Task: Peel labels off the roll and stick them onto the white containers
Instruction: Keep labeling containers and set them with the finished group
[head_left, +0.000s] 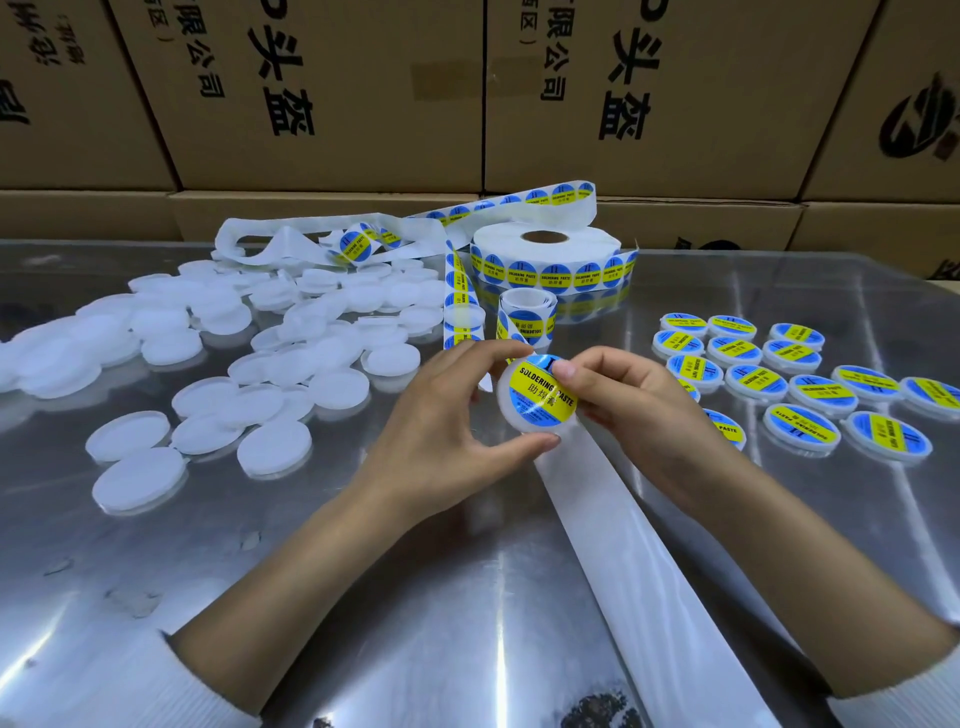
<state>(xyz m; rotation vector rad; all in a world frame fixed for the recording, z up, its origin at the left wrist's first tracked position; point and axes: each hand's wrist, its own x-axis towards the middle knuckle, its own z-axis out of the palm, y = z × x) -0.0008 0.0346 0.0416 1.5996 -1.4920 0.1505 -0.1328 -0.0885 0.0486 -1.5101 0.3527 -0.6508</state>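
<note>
My left hand (447, 415) grips a round white container (537, 400) by its rim, tilted toward me above the table. A blue and yellow "SOLDERING PASTE" label (540, 392) lies on its face. My right hand (628, 400) holds the container's right side, with the thumb pressing on the label's upper edge. The label roll (545, 260) lies flat behind the hands, its strip of labels trailing toward me. A pile of bare white containers (249, 353) covers the left of the table. Several labelled containers (800, 384) lie in rows on the right.
The table is shiny metal (363, 571). A strip of empty white backing paper (649, 561) runs from under the hands to the near edge. More used backing (291, 239) is heaped at the back left. Brown cardboard boxes (363, 93) wall the far side.
</note>
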